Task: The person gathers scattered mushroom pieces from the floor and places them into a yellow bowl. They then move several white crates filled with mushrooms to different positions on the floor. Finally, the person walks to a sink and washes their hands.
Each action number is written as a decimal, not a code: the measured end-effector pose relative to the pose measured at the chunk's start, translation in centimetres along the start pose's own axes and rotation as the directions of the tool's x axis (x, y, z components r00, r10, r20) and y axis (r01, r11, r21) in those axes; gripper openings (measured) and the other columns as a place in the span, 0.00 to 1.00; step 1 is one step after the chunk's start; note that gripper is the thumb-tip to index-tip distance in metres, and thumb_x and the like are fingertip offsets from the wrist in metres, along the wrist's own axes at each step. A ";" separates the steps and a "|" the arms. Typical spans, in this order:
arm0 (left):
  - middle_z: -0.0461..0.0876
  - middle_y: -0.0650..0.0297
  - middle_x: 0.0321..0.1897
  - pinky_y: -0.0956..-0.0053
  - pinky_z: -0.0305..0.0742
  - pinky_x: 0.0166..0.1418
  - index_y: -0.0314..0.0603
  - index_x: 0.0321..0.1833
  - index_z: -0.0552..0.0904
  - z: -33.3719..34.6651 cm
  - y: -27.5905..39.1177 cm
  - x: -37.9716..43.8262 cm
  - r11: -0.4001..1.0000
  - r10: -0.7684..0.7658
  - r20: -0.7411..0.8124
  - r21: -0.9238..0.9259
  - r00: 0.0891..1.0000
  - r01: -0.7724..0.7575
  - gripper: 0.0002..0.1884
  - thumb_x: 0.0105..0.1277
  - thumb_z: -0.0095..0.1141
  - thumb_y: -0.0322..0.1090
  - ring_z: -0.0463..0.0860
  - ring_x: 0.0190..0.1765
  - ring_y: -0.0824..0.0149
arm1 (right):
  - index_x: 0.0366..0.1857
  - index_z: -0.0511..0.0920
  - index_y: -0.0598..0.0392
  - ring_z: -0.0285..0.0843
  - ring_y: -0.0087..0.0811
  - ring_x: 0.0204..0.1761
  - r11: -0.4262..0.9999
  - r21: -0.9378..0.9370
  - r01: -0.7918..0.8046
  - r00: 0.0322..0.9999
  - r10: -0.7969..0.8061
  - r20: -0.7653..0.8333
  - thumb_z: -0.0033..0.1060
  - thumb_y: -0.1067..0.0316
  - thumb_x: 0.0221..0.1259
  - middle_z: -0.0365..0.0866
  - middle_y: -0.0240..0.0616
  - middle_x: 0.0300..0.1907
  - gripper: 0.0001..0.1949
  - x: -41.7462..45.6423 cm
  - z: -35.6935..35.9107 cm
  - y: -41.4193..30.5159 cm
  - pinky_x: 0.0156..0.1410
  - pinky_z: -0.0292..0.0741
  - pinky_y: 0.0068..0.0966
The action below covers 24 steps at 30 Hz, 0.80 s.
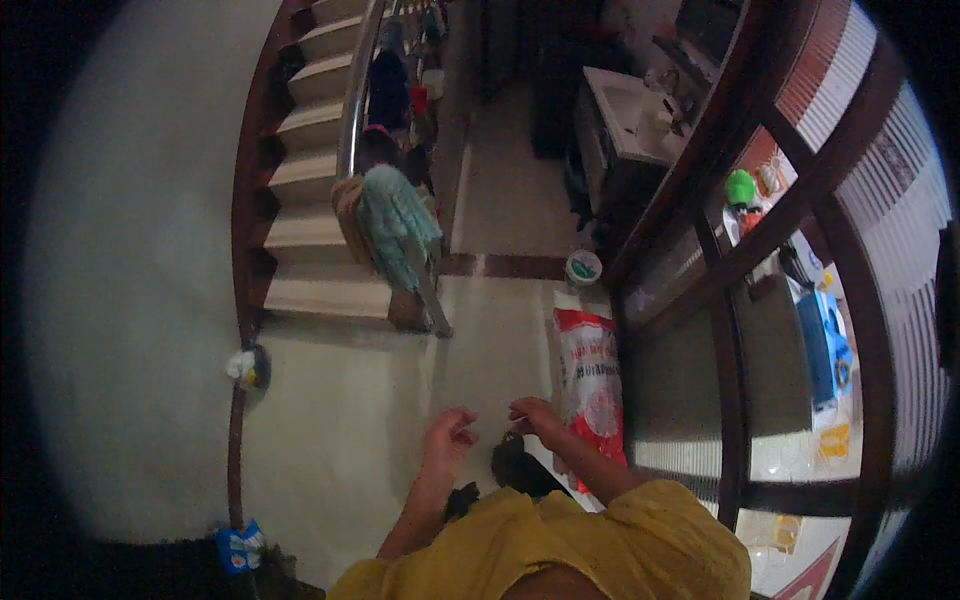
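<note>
In front of my yellow top, my left hand [452, 433] is raised over the pale floor [322, 420], its fingers loosely curled with a gap between them and nothing visible inside. Across a small gap from it is my right hand [534, 417], with fingers bent toward the thumb. A small pale spot shows at its fingertips, too blurred to tell what it is. Nearest to the right hand lies a large white and red printed sack [592, 375], along the foot of the wooden-framed partition. Below the hands, part of my dark-clad leg [517, 465] shows.
A staircase [322, 232] rises ahead on the left, with cloths [397, 221] draped over its railing end. A lidded tub [583, 267] stands by the doorway. Beyond is a washbasin [630, 112]. A blue packet [240, 547] lies near the left wall; glazed panels [847, 187] line the right.
</note>
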<state>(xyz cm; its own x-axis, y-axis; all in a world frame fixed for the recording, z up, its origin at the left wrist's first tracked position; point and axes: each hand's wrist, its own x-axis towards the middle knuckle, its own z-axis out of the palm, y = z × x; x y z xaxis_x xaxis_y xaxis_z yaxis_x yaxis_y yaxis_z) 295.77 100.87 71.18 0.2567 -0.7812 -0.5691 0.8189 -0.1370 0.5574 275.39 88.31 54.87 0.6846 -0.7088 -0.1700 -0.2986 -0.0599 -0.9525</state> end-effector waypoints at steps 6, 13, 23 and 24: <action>0.83 0.57 0.39 0.67 0.77 0.40 0.41 0.44 0.79 7.7 6.1 8.6 0.998 -0.053 -0.060 0.027 0.997 0.054 0.09 0.65 0.55 0.36 0.79 0.30 0.64 | 0.44 0.77 0.56 0.80 0.33 0.29 0.675 0.601 -0.428 0.861 0.507 0.044 0.55 0.56 0.63 0.81 0.39 0.35 0.14 11.0 -7.7 -7.3 0.38 0.79 0.30; 0.82 0.59 0.40 0.67 0.77 0.42 0.43 0.43 0.79 13.7 10.9 22.7 0.997 -0.064 -0.040 -0.055 0.997 0.062 0.09 0.64 0.58 0.36 0.80 0.34 0.66 | 0.44 0.77 0.55 0.80 0.33 0.31 0.716 0.473 -0.514 0.841 0.528 0.116 0.55 0.58 0.63 0.80 0.37 0.35 0.13 24.3 -12.7 -8.3 0.39 0.79 0.29; 0.81 0.62 0.41 0.69 0.73 0.44 0.43 0.45 0.79 27.1 22.0 44.2 1.000 0.018 0.070 0.024 0.997 -0.020 0.10 0.64 0.57 0.36 0.77 0.38 0.67 | 0.40 0.77 0.56 0.80 0.31 0.33 0.814 0.445 -0.374 0.923 0.374 0.091 0.53 0.56 0.67 0.81 0.37 0.34 0.13 45.5 -25.3 -14.1 0.40 0.78 0.28; 0.80 0.63 0.41 0.69 0.73 0.44 0.42 0.45 0.79 28.5 22.7 45.6 0.999 0.019 0.087 0.048 0.996 -0.023 0.10 0.64 0.57 0.36 0.77 0.38 0.67 | 0.40 0.77 0.56 0.80 0.31 0.33 0.747 0.543 -0.383 0.913 0.398 0.096 0.52 0.56 0.67 0.81 0.36 0.34 0.13 46.8 -26.4 -12.9 0.40 0.78 0.28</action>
<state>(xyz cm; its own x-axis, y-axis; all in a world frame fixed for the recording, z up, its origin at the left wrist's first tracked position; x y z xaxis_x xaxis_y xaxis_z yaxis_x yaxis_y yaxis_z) 311.42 44.77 75.09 0.2266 -0.8337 -0.5035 0.7871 -0.1477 0.5989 293.67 37.37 65.85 0.5698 -0.6032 -0.5581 -0.1238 0.6084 -0.7839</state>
